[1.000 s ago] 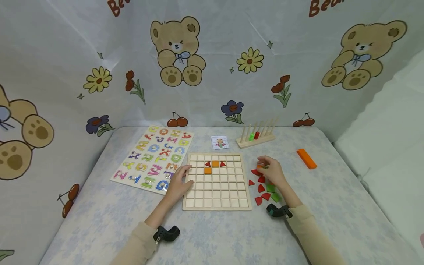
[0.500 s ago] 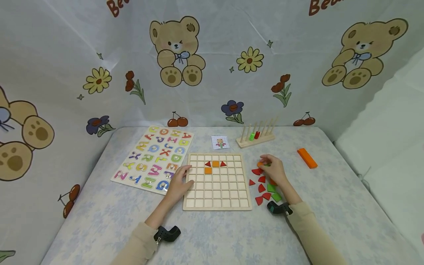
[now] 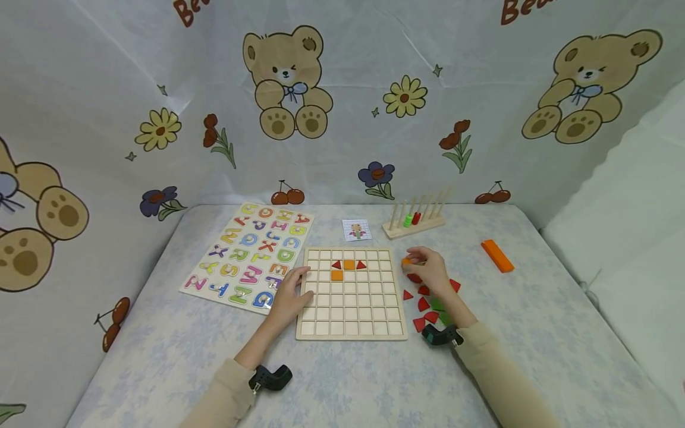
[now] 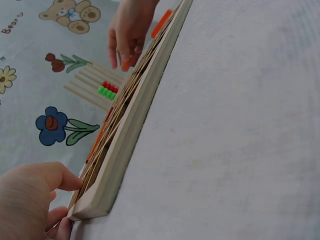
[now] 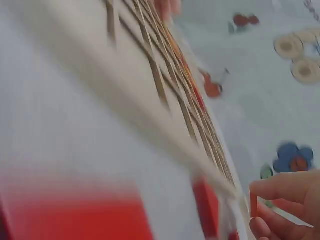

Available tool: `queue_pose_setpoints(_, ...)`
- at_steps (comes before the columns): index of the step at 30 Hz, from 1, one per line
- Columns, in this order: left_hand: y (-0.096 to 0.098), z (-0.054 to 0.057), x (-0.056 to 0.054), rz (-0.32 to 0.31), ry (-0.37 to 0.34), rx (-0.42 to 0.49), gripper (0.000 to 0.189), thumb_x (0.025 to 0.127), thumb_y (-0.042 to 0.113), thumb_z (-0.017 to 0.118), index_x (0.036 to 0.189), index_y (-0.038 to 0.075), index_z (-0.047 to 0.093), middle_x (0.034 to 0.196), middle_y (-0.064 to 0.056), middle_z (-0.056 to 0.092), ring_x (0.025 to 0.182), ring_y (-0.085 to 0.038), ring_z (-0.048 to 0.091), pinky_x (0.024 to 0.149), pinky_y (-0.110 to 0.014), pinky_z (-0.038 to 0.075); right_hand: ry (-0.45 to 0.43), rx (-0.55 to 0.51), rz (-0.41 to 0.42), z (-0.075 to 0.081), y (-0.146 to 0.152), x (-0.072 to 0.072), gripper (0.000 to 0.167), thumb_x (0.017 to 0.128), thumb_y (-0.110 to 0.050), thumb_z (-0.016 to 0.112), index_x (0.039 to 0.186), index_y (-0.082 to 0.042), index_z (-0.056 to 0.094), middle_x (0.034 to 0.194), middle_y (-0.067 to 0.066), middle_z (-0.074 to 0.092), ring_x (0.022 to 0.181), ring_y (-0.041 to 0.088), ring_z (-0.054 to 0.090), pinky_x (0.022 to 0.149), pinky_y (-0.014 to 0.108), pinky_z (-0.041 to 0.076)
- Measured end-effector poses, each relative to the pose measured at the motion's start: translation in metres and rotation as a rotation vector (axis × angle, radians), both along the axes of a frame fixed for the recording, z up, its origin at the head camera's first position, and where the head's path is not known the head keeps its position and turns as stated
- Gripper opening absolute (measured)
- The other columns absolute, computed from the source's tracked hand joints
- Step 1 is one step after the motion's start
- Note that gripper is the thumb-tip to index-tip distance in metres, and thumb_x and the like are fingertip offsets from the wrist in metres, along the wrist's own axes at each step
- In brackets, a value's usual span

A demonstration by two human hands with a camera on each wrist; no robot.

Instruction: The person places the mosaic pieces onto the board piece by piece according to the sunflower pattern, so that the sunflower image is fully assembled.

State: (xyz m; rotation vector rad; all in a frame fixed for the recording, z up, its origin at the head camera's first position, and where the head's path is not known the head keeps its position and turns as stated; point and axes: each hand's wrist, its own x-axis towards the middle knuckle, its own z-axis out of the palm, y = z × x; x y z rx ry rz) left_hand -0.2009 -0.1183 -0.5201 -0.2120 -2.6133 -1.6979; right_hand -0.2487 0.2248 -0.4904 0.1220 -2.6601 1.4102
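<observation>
The left hand [image 3: 287, 299] rests at the left edge of a wooden grid board [image 3: 351, 309]. Its thumb and a finger reach over the rim, apart from each other. Set in the upper cells are two orange square tiles [image 3: 349, 264] and two red triangle tiles [image 3: 361, 265]. Just right of the board, the right hand [image 3: 431, 271] pinches an orange tile [image 3: 407, 263] between thumb and finger; that tile shows edge-on as a thin orange slab [image 5: 254, 201] in the right wrist view. Several red tiles [image 3: 424, 304] and green tiles [image 3: 437, 305] lie under and below this hand, some partly hidden by the forearm.
An alphabet puzzle board [image 3: 241, 255] lies to the left. Behind the grid board are a small picture card [image 3: 356, 230] and a wooden peg stand [image 3: 414, 227] with green and red beads. An orange bar [image 3: 497, 256] lies far right.
My right hand has moved left with the orange tile, toward the board's right edge. A red tile shows to its right now. The left hand has stayed in place.
</observation>
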Motion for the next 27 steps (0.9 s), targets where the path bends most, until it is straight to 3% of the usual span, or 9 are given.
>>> queue_pose_setpoints(5,0.0,-0.001,-0.001,-0.002,0.005,-0.004,0.059,0.085,0.006,0.066,0.142,0.005,0.051,0.148,-0.016,0.047,0.134,-0.038,0.05,0.116,-0.048,0.037,0.003,-0.024,0.134,0.003,-0.048,0.005,0.037,0.083,-0.002,0.075,0.118,0.007,0.065,0.105,0.024,0.07,0.093,0.034,0.065,0.077,0.024,0.052)
queue_pose_setpoints(11,0.002,-0.002,-0.003,-0.005,0.012,0.001,0.058,0.085,0.006,0.066,0.141,0.005,0.051,0.147,-0.016,0.047,0.134,-0.037,0.05,0.116,-0.048,0.037,0.01,-0.063,0.276,0.0,-0.092,0.007,0.034,0.082,0.003,0.074,0.115,0.007,0.066,0.103,0.022,0.07,0.091,0.032,0.064,0.075,0.021,0.051)
queue_pose_setpoints(18,0.002,-0.001,-0.002,-0.009,0.016,-0.002,0.058,0.084,0.005,0.066,0.141,0.004,0.051,0.146,-0.016,0.048,0.135,-0.035,0.049,0.117,-0.046,0.037,0.002,-0.054,0.309,-0.003,-0.11,0.007,0.036,0.081,0.008,0.072,0.117,0.006,0.067,0.105,0.02,0.07,0.09,0.028,0.063,0.074,0.021,0.051)
queue_pose_setpoints(27,-0.001,-0.001,-0.001,-0.013,0.011,0.001,0.058,0.086,0.006,0.065,0.142,0.005,0.05,0.147,-0.015,0.047,0.134,-0.036,0.049,0.116,-0.046,0.037,0.018,-0.057,0.332,-0.004,-0.11,0.006,0.036,0.081,0.008,0.072,0.117,0.007,0.066,0.103,0.021,0.069,0.093,0.031,0.065,0.078,0.028,0.054)
